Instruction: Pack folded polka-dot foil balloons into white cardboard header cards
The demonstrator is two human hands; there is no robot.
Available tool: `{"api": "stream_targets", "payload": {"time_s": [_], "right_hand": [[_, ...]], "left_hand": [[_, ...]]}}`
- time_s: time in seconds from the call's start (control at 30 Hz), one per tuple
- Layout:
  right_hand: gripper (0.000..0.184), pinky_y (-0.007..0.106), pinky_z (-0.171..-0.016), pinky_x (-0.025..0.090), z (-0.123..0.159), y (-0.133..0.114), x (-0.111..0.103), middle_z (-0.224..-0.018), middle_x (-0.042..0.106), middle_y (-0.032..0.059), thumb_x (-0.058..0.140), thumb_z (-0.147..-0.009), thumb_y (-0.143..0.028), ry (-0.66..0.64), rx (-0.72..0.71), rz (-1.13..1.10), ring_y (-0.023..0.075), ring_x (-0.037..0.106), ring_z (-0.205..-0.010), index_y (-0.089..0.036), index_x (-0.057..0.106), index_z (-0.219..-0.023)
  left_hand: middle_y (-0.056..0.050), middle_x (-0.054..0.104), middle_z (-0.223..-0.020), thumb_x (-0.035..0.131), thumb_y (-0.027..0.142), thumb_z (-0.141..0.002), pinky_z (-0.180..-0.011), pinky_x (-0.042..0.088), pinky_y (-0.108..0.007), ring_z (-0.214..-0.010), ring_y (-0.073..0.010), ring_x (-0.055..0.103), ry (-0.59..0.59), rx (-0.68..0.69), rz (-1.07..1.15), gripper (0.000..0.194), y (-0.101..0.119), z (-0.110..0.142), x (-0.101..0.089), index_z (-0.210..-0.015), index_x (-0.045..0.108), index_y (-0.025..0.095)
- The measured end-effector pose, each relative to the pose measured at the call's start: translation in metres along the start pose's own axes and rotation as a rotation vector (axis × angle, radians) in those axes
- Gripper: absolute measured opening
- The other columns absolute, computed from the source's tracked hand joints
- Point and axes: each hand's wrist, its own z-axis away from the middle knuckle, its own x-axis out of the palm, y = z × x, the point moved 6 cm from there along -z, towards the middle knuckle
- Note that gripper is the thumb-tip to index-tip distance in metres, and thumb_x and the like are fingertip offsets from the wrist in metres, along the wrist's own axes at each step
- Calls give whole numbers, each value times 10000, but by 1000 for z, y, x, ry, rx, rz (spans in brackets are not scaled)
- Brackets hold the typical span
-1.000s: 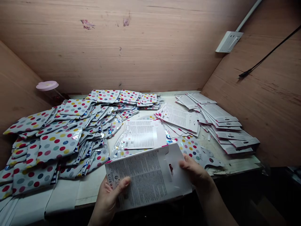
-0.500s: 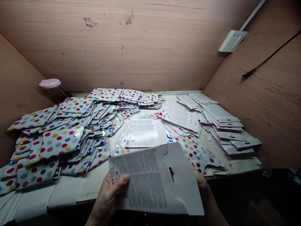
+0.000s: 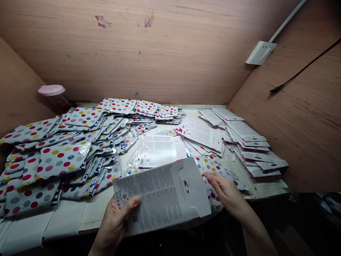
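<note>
2 hands, now apart: my left hand (image 3: 113, 222) grips the printed card (image 3: 149, 199) alone; my right hand (image 3: 226, 193) has let go, fingers open above the polka-dot foil balloon (image 3: 211, 165).

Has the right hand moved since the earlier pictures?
Yes: against the table's front edge, the right hand has come out from behind the card, and its fingers are now apart from it, over the dotted foil.

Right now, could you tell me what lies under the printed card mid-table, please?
A dotted foil sheet shows around the printed card; whatever lies directly beneath the card is hidden.
</note>
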Motion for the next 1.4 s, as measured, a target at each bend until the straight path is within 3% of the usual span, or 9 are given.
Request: {"api": "stream_targets", "payload": {"time_s": [0.2, 0.3, 0.47, 0.67, 0.8, 0.9, 1.03, 1.2, 1.4], "right_hand": [[367, 304, -773, 518, -2, -17, 48, -1006, 689, 71, 728, -778, -387, -148, 22, -417, 220, 640, -913, -199, 637, -1080], [294, 274, -672, 511, -9, -12, 61, -849, 688, 51, 742, -740, -340, -51, 76, -370, 192, 635, -765, -163, 639, -951], [468, 277, -728, 521, -14, 1, 61, -932, 700, 47, 784, -666, -257, 166, 77, -416, 191, 648, -808, -183, 595, -1087], [444, 285, -742, 508, -4, 7, 59, -888, 713, 57, 834, -639, -322, -237, 183, -736, 198, 663, -811, -175, 663, -1021], [438, 288, -664, 503, 4, 4, 44, -904, 702, 77, 676, -770, -578, -271, 178, -888, 183, 650, -732, -203, 686, -994], [531, 310, -725, 502, 7, 0, 40, -1015, 677, 89, 584, -795, -677, -229, 117, -811, 202, 633, -831, -226, 672, -1061], [291, 260, -779, 472, 5, -2, 36, -951, 671, 44, 732, -790, -433, -77, 65, -541, 169, 594, -870, -222, 678, -983], [250, 247, -660, 462, 1, -4, 42, -795, 646, 32, 718, -794, -407, -184, 79, -444, 155, 578, -732, -165, 660, -821], [208, 265, -714, 471, -6, -7, 42, -805, 653, 13, 699, -800, -368, -115, 29, -377, 164, 582, -758, -190, 670, -904]], "left_hand": [[-47, 753, -757, 883, 359, -518, -646, 583, -270, -772, -260, 724, 46, 119, -70, 593, 3, 1, 0, -1015, 639, 151], [-61, 763, -783, 883, 377, -519, -679, 592, -282, -811, -279, 726, 65, 158, -120, 629, 2, 8, 2, -1058, 650, 153], [-44, 763, -757, 879, 410, -504, -668, 605, -309, -761, -288, 726, 140, 192, -184, 464, 2, 24, 6, -854, 686, 175], [-42, 761, -776, 880, 369, -510, -695, 594, -292, -805, -278, 724, 61, 132, -133, 513, 4, 14, 8, -928, 656, 174], [-44, 750, -741, 874, 355, -522, -620, 587, -283, -732, -258, 723, 22, 44, -62, 463, -1, 2, 2, -860, 624, 160], [-27, 743, -727, 876, 341, -526, -605, 582, -269, -675, -225, 713, 34, 44, -33, 461, -3, -3, -3, -865, 622, 159], [-39, 746, -745, 882, 342, -519, -612, 579, -260, -717, -235, 719, 37, 76, -58, 466, -3, -4, -4, -858, 619, 159], [-35, 753, -764, 878, 337, -536, -647, 582, -246, -767, -240, 723, 39, 129, -89, 498, -3, 0, -3, -935, 636, 165], [-54, 761, -764, 890, 355, -481, -710, 602, -327, -782, -300, 725, 121, 230, -176, 417, -6, 13, -10, -801, 691, 176]]}}
